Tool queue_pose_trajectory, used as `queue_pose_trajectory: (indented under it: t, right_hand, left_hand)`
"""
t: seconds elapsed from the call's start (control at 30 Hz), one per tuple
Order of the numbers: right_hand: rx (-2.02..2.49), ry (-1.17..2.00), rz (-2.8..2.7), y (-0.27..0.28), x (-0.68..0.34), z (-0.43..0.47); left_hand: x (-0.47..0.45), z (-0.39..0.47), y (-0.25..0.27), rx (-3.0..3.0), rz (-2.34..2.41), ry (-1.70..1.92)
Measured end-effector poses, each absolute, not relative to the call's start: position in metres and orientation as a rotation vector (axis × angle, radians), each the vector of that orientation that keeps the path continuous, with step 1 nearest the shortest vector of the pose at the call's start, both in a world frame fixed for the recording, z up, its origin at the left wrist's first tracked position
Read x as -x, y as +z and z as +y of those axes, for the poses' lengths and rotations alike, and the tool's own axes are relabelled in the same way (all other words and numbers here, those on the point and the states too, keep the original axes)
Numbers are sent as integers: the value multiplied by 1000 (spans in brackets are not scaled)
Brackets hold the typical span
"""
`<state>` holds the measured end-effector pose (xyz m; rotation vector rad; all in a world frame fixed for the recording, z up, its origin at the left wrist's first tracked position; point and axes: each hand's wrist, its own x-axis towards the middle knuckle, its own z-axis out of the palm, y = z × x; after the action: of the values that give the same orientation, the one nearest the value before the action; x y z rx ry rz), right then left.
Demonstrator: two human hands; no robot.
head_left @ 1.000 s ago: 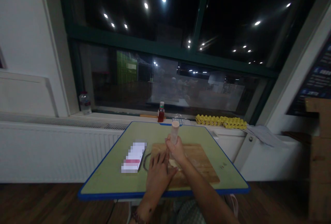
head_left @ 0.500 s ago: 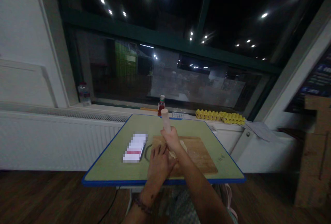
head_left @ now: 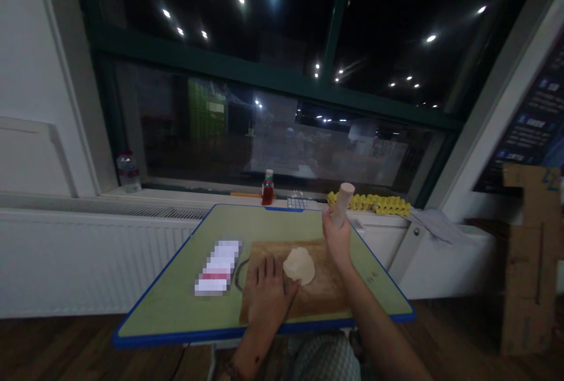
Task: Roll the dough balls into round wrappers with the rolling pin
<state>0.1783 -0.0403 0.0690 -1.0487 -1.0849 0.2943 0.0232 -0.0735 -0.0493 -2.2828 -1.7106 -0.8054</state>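
Observation:
A flat, roundish piece of dough (head_left: 300, 266) lies on the wooden cutting board (head_left: 308, 307). My left hand (head_left: 269, 293) is spread flat on the board to the left of the dough, its thumb at the dough's lower edge. Over the board's right side, my right hand (head_left: 337, 240) is wrapped round a pale rolling pin (head_left: 342, 205). The pin tilts up and away, with its far end raised; its lower end is hidden by the hand.
Left of the board, a phone with a blurred screen (head_left: 219, 266) lies on the blue-edged table (head_left: 167, 304). On the windowsill are a bottle of red liquid (head_left: 267, 188), a yellow egg tray (head_left: 374, 204) and a clear plastic bottle (head_left: 128, 171).
My right hand has moved right with the rolling pin, off the dough, uncovering it. My left hand stays on the board. The view has shifted slightly.

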Motion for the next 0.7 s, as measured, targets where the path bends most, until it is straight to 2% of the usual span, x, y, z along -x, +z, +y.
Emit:
queue_pose_trajectory:
  t: [0.07, 0.17, 0.33, 0.47, 0.7]
  right_hand:
    - [1318, 93, -1279, 71, -199, -51]
    - [1640, -47, -1497, 66, -222, -64]
    - [1971, 60, -1653, 46, -239, -81]
    - [1961, 184, -1828, 36, -232, -93]
    - [1798, 3, -2131, 24, -198, -82]
  left_hand:
    - [-35, -71, -54, 2259, -1681, -900]
    - [-49, -69, -56, 2335, -1621, -988]
    - [-36, -57, -36, 2636, -1592, -971]
    - [-12, -35, -24, 2860, -1432, -1087]
    - [-6, -40, -34, 3039, -1488, -1317]
